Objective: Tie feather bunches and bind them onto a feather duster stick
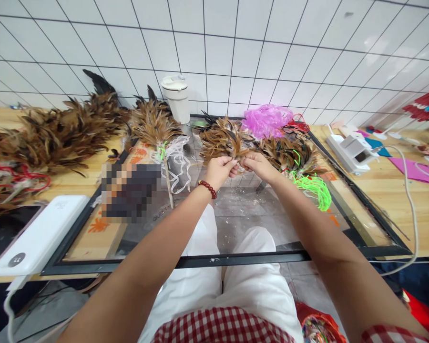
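Note:
My left hand (219, 172), with a red bead bracelet on its wrist, is closed in a pinch just in front of a pile of brown feathers (221, 138). My right hand (260, 166) is beside it, fingertips also pinched. A small brown feather (240, 155) shows between the two sets of fingertips; its lower part is hidden by the fingers. Right of my hands lies another brown feather bunch (289, 151), with bright green cord (314, 189) in front. A feather bunch (153, 120) on a stick (168, 183) lies to the left, next to white cord (178, 164).
The glass panel (236, 238) has a black frame (214, 261). A white lidded cup (176, 97) and pink plastic (266, 119) stand near the tiled wall. More feathers (57, 136) and a white power bank (43, 233) lie left; a white device (353, 151) with a cable is right.

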The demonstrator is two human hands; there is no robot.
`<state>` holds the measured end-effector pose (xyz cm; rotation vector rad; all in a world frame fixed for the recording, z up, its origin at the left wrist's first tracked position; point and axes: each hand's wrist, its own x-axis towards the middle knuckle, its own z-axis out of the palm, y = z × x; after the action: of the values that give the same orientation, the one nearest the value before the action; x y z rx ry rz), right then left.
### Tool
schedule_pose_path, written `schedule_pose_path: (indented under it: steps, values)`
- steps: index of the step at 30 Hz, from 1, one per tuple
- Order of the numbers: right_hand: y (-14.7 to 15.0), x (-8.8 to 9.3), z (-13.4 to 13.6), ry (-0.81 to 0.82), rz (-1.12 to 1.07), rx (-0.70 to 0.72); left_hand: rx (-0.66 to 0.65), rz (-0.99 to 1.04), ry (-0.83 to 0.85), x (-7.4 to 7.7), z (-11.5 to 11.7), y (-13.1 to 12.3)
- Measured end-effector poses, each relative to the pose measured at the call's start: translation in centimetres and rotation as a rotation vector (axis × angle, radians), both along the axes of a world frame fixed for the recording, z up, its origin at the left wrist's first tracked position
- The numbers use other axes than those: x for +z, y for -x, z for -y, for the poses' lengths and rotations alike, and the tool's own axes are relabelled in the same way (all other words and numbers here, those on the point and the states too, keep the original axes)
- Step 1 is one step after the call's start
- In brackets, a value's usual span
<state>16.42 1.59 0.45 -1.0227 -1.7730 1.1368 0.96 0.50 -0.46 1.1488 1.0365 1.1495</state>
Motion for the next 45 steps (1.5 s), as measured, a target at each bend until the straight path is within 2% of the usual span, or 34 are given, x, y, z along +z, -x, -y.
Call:
schedule_pose_path:
  steps: [4,6,8,10,13,17,21,23,25,28,31,34,37,42,45]
  values:
    - [0.6,0.1,0.2,0.039,-0.037,-0.013,0.027,-0.155,-0.045,-0.1,0.1,0.0]
    - [0.7,0.2,0.0,0.076,-0.094,-0.092,0.076,-0.202,-0.057,-0.2,0.1,0.0]
    - [0.4,0.1,-0.4,0.077,-0.173,-0.260,0.117,-0.151,-0.022,-0.2,-0.1,0.1]
    - [-0.2,0.1,-0.8,0.003,-0.157,-0.444,0.146,-0.035,0.027,0.0,-0.2,0.3]
    - [-1.0,-0.2,-1.0,-0.141,0.129,-0.564,0.196,0.125,0.069,0.3,-0.4,0.6]
    - [-0.6,-1.3,-0.6,-0.236,0.489,-0.520,0.206,0.234,0.086,0.4,-0.5,0.6]
    - [0.1,-2.1,-0.4,-0.296,0.670,-0.525,0.174,0.249,0.077,0.3,-0.3,0.3]
    - [0.0,-1.7,-0.5,-0.283,0.573,-0.519,0.167,0.239,0.075,0.4,-0.2,0.3]
    - [-0.3,-0.7,-0.5,-0.210,0.330,-0.447,0.159,0.233,0.067,0.5,-0.1,0.4]
    - [-0.7,1.0,-0.2,0.033,-0.067,-0.270,0.159,0.238,0.039,0.7,0.1,0.5]
    - [-0.8,2.1,0.4,0.238,-0.279,-0.145,0.120,0.262,0.016,0.9,0.2,0.6]
    - [-0.6,2.4,0.7,0.334,-0.355,-0.064,0.019,0.253,0.039,1.0,0.3,0.5]
    - [-0.4,2.3,0.8,0.388,-0.365,-0.049,-0.049,0.217,0.073,0.9,0.5,0.4]
    - [-0.2,1.9,0.8,0.385,-0.384,-0.083,-0.024,0.278,0.107,0.8,0.5,0.3]
    - [-0.2,1.5,0.6,0.362,-0.283,-0.074,0.003,0.318,0.138,0.8,0.4,0.4]
